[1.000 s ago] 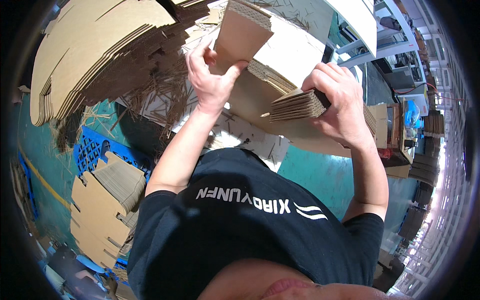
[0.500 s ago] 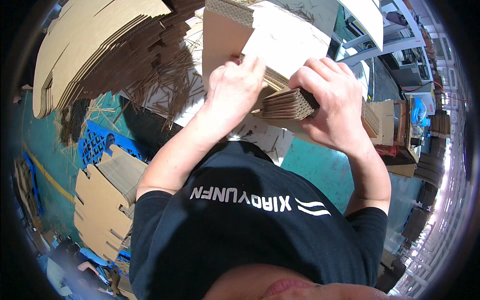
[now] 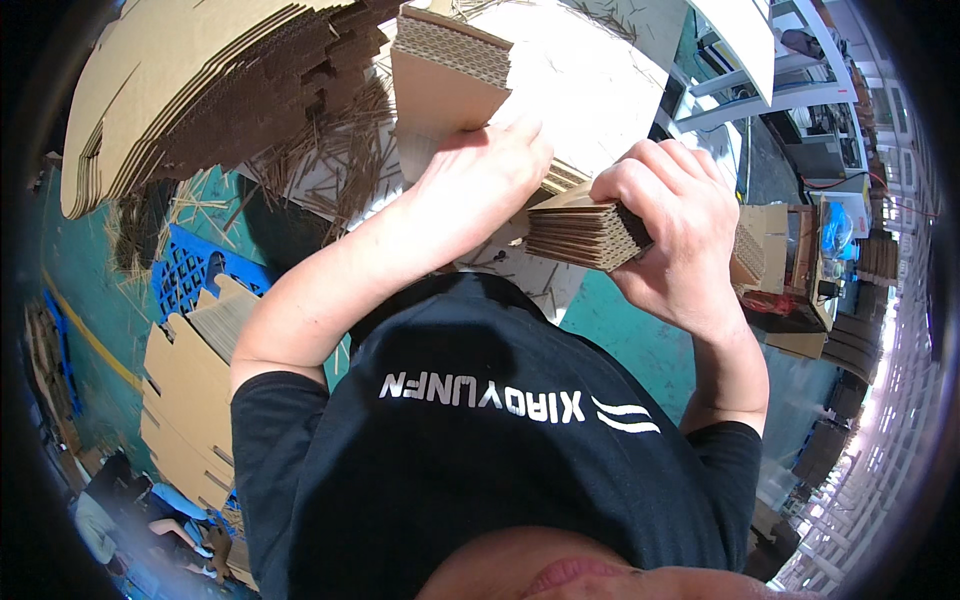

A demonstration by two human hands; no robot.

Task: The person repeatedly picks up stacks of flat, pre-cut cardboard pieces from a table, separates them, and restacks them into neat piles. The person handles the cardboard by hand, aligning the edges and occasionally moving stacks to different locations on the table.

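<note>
My right hand is closed round a stack of corrugated cardboard pieces, its layered edges facing me. To its left, my left hand is bent at the wrist. It lies against the lower end of a tall block of stacked cardboard, whose fluted end shows at the top. Glare and the hand itself hide the left fingertips, so its grip is unclear. More cardboard layers show between the two hands. All this is over a white tabletop in bright light.
A large pile of cut cardboard sheets stands at the far left, with loose cardboard strips beside it. Lower left are a blue plastic pallet and more cardboard sheets. A white frame stands at the far right. People sit at the lower-left rim.
My left hand has shifted slightly from the pieces near my right hand toward the tall block, with its elbow swung outward. The right hand keeps its stack, which now sits slightly lower and farther right.
</note>
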